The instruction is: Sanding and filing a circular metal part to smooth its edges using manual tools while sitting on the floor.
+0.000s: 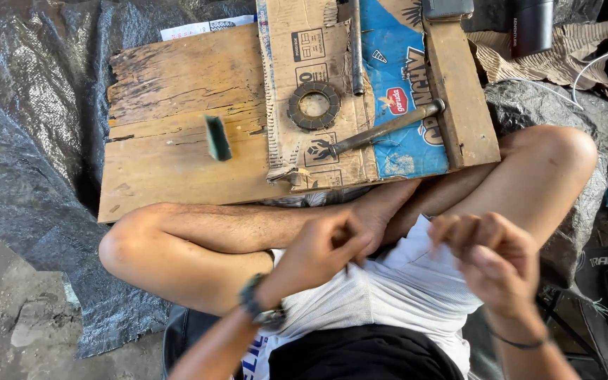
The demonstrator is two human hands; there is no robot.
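Both hands work at the lap: the left hand [318,253], a watch on its wrist, has its fingers pressed together in a pinch at the hem of the white shorts [402,288], while the right hand [494,257] curls its fingers just beside it, and I cannot tell what, if anything, either pinches. Well apart, beyond the crossed legs, the wooden board [177,141] serves as a bench, carrying flattened cardboard [297,42], a toothed ring [314,105], a hammer-like tool [381,130] lying slantwise and a green block [217,138]. A second metal rod [356,49] is cut off at the frame's top edge.
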